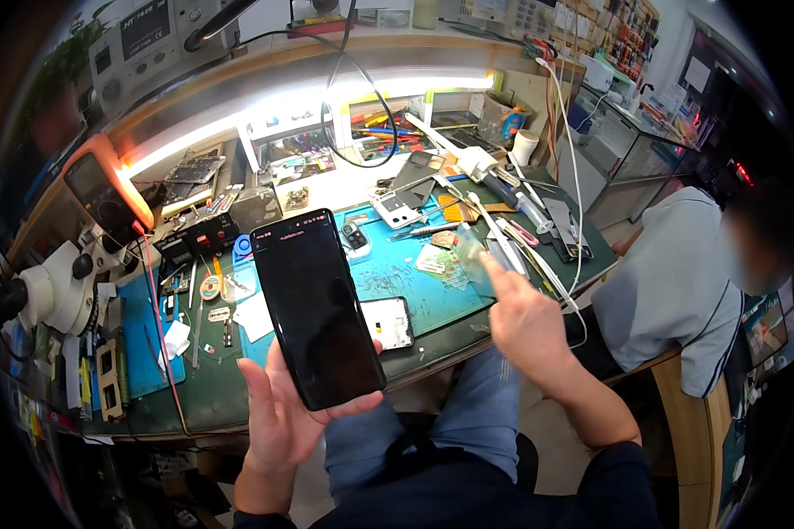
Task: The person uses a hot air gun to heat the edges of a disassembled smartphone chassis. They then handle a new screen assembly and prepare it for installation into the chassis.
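Observation:
My left hand [278, 414] holds a black smartphone [316, 309] from below, its dark screen facing up and a thin status line at its top. To the right, my right hand [529, 326] hovers near the bench edge with the index finger stretched out and the other fingers curled. Nothing shows in it. Just past that fingertip lies a clear plastic bag [469, 256] on the blue work mat [441, 304]. Partly hidden behind the phone, an opened phone body [393, 324] rests on the mat's near edge.
Tweezers, screwdrivers and cables crowd the mat's right side, around a white phone back cover [395, 210]. An orange multimeter [106, 185] and a microscope [53, 286] stand left. A white cable [576, 203] hangs at the right. A person in a grey shirt [679, 282] sits close by.

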`<state>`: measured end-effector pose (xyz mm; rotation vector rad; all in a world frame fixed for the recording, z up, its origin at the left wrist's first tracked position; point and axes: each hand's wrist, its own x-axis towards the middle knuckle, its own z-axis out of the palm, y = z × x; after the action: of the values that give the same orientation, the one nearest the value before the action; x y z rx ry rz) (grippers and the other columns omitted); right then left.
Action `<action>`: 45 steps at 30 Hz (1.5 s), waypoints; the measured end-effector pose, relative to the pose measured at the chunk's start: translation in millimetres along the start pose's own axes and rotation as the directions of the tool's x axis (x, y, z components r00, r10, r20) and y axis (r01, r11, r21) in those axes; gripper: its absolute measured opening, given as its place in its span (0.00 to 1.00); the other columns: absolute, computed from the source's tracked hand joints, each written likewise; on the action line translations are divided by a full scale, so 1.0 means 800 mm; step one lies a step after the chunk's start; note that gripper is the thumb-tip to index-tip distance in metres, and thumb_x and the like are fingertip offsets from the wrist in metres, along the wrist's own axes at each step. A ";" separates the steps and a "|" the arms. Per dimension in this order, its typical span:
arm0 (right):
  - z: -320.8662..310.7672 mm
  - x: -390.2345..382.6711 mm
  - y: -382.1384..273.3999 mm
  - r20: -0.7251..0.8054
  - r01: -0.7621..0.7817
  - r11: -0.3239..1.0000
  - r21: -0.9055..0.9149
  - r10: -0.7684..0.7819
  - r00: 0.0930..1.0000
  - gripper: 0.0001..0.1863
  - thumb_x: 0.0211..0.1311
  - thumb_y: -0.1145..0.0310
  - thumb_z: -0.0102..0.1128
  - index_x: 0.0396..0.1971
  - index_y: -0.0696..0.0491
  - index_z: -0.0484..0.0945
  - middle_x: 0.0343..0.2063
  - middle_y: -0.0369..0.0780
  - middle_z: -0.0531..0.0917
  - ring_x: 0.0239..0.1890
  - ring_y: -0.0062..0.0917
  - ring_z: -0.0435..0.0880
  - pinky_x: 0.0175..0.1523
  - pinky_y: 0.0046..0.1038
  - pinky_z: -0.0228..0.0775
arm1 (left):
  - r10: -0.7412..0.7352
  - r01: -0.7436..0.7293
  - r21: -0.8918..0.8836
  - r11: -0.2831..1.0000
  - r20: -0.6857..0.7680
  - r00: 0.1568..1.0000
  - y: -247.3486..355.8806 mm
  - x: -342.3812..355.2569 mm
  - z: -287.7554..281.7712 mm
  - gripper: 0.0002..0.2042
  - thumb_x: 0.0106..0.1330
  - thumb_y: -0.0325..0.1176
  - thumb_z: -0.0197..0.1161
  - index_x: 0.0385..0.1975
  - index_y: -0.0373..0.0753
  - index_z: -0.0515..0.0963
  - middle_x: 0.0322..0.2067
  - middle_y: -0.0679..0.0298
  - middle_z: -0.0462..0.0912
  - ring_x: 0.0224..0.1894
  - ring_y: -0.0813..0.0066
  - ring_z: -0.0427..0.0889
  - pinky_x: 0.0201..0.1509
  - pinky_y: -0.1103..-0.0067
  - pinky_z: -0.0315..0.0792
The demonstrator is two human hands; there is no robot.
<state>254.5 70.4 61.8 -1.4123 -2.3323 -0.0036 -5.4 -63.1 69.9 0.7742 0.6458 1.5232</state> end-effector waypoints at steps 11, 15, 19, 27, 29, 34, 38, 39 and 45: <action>0.042 0.014 0.056 0.428 -0.446 0.098 0.890 0.159 0.890 0.36 0.58 0.85 0.46 0.70 0.62 0.57 0.51 0.45 0.81 0.42 0.18 0.81 0.47 0.18 0.72 | -0.050 0.048 0.044 0.998 0.034 0.998 -0.007 0.006 0.002 0.48 0.66 0.73 0.35 0.72 0.34 0.42 0.65 0.39 0.61 0.63 0.37 0.70 0.48 0.47 0.81; 0.055 0.004 0.046 0.350 -0.393 0.413 0.822 0.178 0.920 0.35 0.59 0.80 0.52 0.69 0.60 0.59 0.48 0.43 0.82 0.37 0.17 0.79 0.44 0.19 0.71 | -0.091 0.088 0.055 0.995 0.058 0.994 -0.013 0.008 0.005 0.49 0.65 0.73 0.37 0.72 0.35 0.42 0.66 0.40 0.61 0.64 0.39 0.69 0.50 0.48 0.80; 0.043 0.012 0.038 0.246 -0.304 0.749 0.588 0.192 0.950 0.32 0.57 0.73 0.58 0.64 0.59 0.66 0.45 0.44 0.81 0.28 0.23 0.80 0.38 0.28 0.73 | -0.146 0.144 0.034 0.989 0.079 0.986 -0.019 0.010 0.010 0.50 0.64 0.74 0.39 0.71 0.35 0.42 0.66 0.42 0.61 0.65 0.44 0.69 0.54 0.49 0.79; 0.039 0.007 0.032 0.082 -0.134 0.890 0.435 0.109 0.991 0.20 0.60 0.72 0.62 0.52 0.59 0.78 0.38 0.41 0.82 0.26 0.24 0.82 0.35 0.25 0.74 | -0.250 0.249 0.024 0.968 0.098 0.963 -0.038 0.024 0.026 0.45 0.67 0.70 0.37 0.72 0.39 0.43 0.68 0.48 0.60 0.67 0.47 0.67 0.61 0.48 0.73; 0.033 0.005 0.029 0.017 -0.140 0.917 0.373 0.144 0.989 0.15 0.61 0.69 0.61 0.49 0.54 0.80 0.29 0.37 0.83 0.25 0.26 0.84 0.35 0.32 0.75 | -0.279 0.278 0.022 0.960 0.110 0.954 -0.046 0.030 0.028 0.43 0.68 0.69 0.36 0.72 0.40 0.43 0.68 0.49 0.60 0.67 0.49 0.68 0.62 0.49 0.73; 0.006 -0.005 0.016 -0.177 0.080 0.868 0.490 0.009 0.984 0.15 0.61 0.80 0.55 0.48 0.56 0.81 0.30 0.41 0.83 0.28 0.31 0.83 0.34 0.30 0.75 | -0.318 0.324 -0.054 0.945 0.096 0.943 -0.065 0.035 0.029 0.31 0.78 0.56 0.30 0.70 0.40 0.52 0.65 0.50 0.66 0.65 0.53 0.71 0.62 0.53 0.76; 0.001 -0.014 0.011 -0.364 0.369 0.784 0.500 -0.196 0.910 0.20 0.53 0.86 0.55 0.48 0.57 0.81 0.35 0.43 0.82 0.31 0.31 0.82 0.34 0.27 0.75 | -0.353 0.359 -0.110 0.927 0.069 0.933 -0.072 0.042 0.035 0.25 0.80 0.46 0.34 0.70 0.39 0.50 0.64 0.49 0.67 0.63 0.54 0.74 0.60 0.53 0.77; 0.002 -0.014 0.011 -0.423 0.447 0.777 0.444 -0.258 0.869 0.21 0.52 0.86 0.56 0.47 0.57 0.81 0.36 0.43 0.82 0.32 0.31 0.83 0.34 0.27 0.75 | -0.347 0.352 -0.114 0.929 0.061 0.936 -0.072 0.042 0.038 0.25 0.79 0.45 0.36 0.70 0.39 0.50 0.64 0.49 0.67 0.63 0.54 0.74 0.60 0.53 0.77; -0.004 -0.029 0.010 -0.372 0.520 0.762 0.384 -0.388 0.843 0.20 0.55 0.66 0.68 0.49 0.52 0.83 0.46 0.40 0.80 0.45 0.32 0.79 0.42 0.29 0.77 | -0.317 0.319 -0.107 0.942 0.028 0.948 -0.077 0.042 0.044 0.24 0.77 0.39 0.41 0.69 0.37 0.50 0.64 0.50 0.66 0.62 0.54 0.75 0.59 0.53 0.77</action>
<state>271.9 54.1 55.0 -0.5391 -2.1812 0.2061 59.7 -25.2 46.8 0.5624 0.6395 1.2456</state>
